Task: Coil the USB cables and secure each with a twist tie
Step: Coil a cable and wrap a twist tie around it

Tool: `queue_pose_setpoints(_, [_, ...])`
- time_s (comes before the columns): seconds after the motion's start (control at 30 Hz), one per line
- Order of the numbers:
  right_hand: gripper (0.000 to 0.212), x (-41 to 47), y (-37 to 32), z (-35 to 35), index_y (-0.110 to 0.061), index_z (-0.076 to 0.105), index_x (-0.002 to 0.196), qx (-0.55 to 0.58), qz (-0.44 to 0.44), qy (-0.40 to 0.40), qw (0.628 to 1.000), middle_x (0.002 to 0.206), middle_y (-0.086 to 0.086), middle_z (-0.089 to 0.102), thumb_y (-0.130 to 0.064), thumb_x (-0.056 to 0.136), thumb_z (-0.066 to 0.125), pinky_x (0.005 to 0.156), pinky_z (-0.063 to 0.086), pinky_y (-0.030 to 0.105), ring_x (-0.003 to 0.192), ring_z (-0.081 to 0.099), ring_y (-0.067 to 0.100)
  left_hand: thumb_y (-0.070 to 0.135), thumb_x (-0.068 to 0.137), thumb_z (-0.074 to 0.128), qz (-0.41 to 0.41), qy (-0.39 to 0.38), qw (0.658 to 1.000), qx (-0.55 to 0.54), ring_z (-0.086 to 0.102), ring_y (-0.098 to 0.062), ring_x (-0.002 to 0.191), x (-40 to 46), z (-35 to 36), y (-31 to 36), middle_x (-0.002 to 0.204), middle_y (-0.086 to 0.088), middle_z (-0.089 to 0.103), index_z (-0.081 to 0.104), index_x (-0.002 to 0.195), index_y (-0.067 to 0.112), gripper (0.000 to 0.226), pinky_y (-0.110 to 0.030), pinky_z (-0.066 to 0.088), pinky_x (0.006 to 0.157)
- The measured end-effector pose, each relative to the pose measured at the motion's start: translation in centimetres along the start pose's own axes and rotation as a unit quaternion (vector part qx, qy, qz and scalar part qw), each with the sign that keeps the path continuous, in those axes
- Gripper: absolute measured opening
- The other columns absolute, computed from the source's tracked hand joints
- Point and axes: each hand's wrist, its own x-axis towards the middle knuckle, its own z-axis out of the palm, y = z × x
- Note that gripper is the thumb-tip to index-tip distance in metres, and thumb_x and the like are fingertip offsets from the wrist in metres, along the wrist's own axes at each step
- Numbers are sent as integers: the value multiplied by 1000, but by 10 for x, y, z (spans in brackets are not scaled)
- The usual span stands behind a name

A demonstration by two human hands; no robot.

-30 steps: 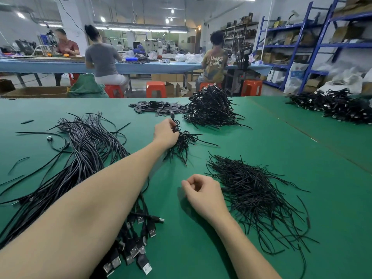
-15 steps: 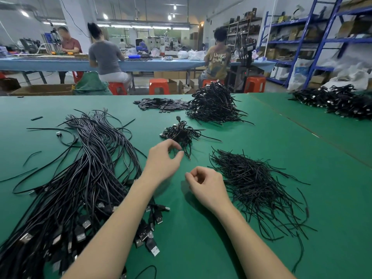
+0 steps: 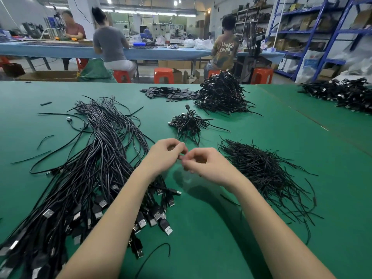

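While both hands meet above the green table (image 3: 261,248), the loose USB cables (image 3: 96,168) lie to their left, long axis running from far-centre twd the near-left corner, plugs at the near end. Twist ties (image 3: 263,174) sit in a heap just right of the hands, strands mostly pointing near-right. Left hand (image 3: 163,158) & right hand (image 3: 207,166) have fingers curled, tips touching; whether they pinch anything I can't tell. Small coiled bundle (image 3: 188,123) lies beyond the hands, w/ a bigger pile of coiled cables (image 3: 221,95) further back.
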Motion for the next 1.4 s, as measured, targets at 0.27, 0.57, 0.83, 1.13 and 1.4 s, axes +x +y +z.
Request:
queue_pose_setpoints(0.27, [7,-2,-1,21,-30,79,94,-230,-24,-118,966,69,-22,64,-27,90,74,59,37,-1,67,57,-7,39,95,53,17,-28,999,-17,74,-14,85,-3,5,-3,93,10,76,73,87,21,28,-49,54,96])
queue_pose_setpoints(0.57, [20,-4,3,-23,-25,79,83,-82,23,20,996,73,-13,75,-28,95,64,58,45,15,56,58,0,50,102,40,108,-61,964,235,61,-10,66,-14,6,4,75,5,70,65,81,25,41,-33,50,68])
queue_pose_setpoints(0.83, [17,-3,6,-43,-17,78,81,121,-13,123,985,72,-5,73,-20,95,68,56,45,16,60,55,4,43,105,37,179,-50,930,315,55,-23,74,-11,11,24,74,7,56,45,90,24,26,-38,44,69])
queue_pose_setpoints(1.13, [25,1,17,-45,-8,66,114,307,27,69,949,91,3,75,4,92,64,61,52,22,71,66,14,35,107,38,144,10,980,140,45,-12,57,-15,35,37,56,8,47,41,69,15,43,-34,33,61])
queue_pose_setpoints(1.4, [42,-10,19,-41,-13,66,113,232,1,-165,959,111,9,62,3,76,55,101,51,40,107,56,16,35,107,40,-56,-130,856,-497,12,-11,52,-21,45,66,52,9,17,39,72,20,38,-19,19,45])
